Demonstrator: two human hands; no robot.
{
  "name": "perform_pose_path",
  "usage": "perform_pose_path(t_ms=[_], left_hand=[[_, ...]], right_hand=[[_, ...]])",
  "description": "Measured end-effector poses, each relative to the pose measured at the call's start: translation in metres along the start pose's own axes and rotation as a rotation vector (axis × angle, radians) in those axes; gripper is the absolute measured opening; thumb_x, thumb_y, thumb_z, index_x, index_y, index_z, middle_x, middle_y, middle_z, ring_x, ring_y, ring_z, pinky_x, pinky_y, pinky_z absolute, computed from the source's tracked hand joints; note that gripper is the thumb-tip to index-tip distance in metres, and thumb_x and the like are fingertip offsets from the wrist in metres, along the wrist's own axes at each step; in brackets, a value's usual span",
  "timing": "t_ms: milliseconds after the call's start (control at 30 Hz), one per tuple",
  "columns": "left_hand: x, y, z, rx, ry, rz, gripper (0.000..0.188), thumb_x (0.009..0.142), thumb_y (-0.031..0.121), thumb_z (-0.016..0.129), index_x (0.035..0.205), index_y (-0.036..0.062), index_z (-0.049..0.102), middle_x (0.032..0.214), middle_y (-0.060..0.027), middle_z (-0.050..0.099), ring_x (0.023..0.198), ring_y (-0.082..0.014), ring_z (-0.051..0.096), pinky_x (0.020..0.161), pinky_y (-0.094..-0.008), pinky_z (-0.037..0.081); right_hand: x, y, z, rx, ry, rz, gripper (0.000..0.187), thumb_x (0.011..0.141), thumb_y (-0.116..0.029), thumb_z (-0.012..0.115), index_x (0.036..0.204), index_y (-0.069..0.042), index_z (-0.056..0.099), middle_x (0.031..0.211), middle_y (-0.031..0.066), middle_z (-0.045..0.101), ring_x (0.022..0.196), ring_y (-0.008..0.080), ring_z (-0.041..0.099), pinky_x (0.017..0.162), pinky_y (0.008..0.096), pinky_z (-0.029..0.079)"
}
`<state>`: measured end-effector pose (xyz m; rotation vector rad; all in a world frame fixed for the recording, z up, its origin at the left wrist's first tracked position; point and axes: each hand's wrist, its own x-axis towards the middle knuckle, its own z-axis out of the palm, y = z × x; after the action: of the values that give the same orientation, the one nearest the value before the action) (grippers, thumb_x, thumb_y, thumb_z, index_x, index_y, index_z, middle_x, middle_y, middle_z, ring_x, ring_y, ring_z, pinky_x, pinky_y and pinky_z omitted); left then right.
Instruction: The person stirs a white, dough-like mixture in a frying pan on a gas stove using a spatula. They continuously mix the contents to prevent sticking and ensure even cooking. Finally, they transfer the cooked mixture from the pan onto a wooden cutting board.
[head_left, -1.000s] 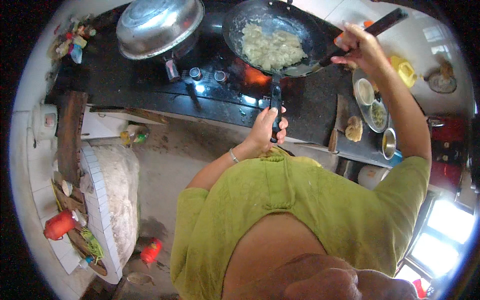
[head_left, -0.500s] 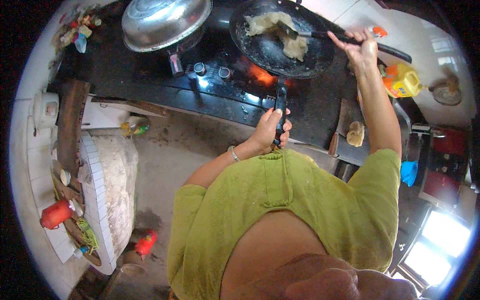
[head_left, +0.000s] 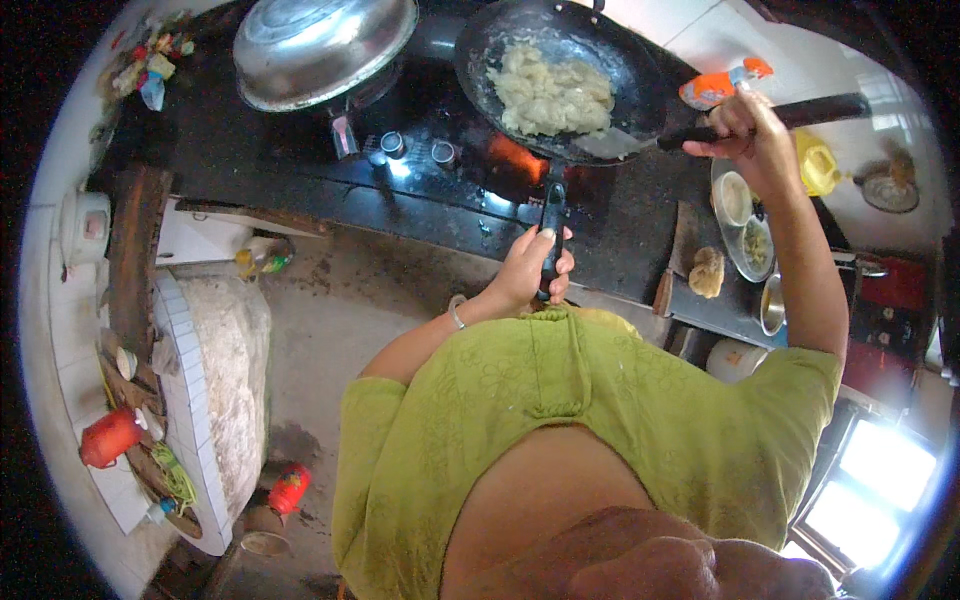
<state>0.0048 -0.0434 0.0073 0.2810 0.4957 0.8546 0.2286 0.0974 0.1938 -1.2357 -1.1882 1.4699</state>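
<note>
My left hand (head_left: 530, 265) is wrapped round the black handle (head_left: 554, 205) of a wok (head_left: 635, 75), which sits over a burner with an orange flame (head_left: 518, 160). A pale, lumpy, sticky mass (head_left: 555, 92) lies gathered in the middle of the wok. My right hand (head_left: 745, 135) grips the long dark handle of a spatula (head_left: 838, 110) at the wok's right side. The spatula's flat blade is down at the near right inside wall, beside the pale mass and seemingly apart from it.
Left of the wok, a domed silver metal basin (head_left: 325, 50) sits on the black stove. On the right counter are an orange packet (head_left: 708, 90), a yellow jug (head_left: 818, 168), a tray holding small bowls (head_left: 735, 198), a brownish lump (head_left: 706, 272) and a metal bowl (head_left: 772, 305).
The pale mass, spread in a bent strip before, is now gathered into one heap. My right hand has moved right and slightly nearer, bringing the spatula blade to the wok's near right wall.
</note>
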Motion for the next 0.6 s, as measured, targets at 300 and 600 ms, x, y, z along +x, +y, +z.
perform_pose_path(t_ms=[300,600], left_hand=[[-0.002,0.009,0.002,0.114,-0.04,-0.029,0.024,0.093,0.03,0.032,0.105,0.0097,0.037,0.066,-0.0037,0.042,0.044,-0.0117,0.041,0.04,-0.028,0.037],[-0.003,0.007,0.004,0.113,0.008,-0.018,0.025,0.093,0.032,0.033,0.105,0.0104,0.039,0.067,-0.0026,0.043,0.044,-0.0113,0.04,0.04,-0.0276,0.037]], right_hand=[[0.078,0.121,-0.02,0.088,-0.091,-0.401,0.032,0.092,-0.022,0.041,0.064,-0.005,0.04,0.062,0.0013,0.034,0.057,0.0109,0.036,0.071,0.0425,0.052],[0.055,0.044,0.049,-1.0,-1.131,-0.969,0.014,0.063,-0.014,0.06,0.06,-0.009,0.047,0.064,0.0055,0.049,0.065,0.0278,0.049,0.057,0.0366,0.038]])
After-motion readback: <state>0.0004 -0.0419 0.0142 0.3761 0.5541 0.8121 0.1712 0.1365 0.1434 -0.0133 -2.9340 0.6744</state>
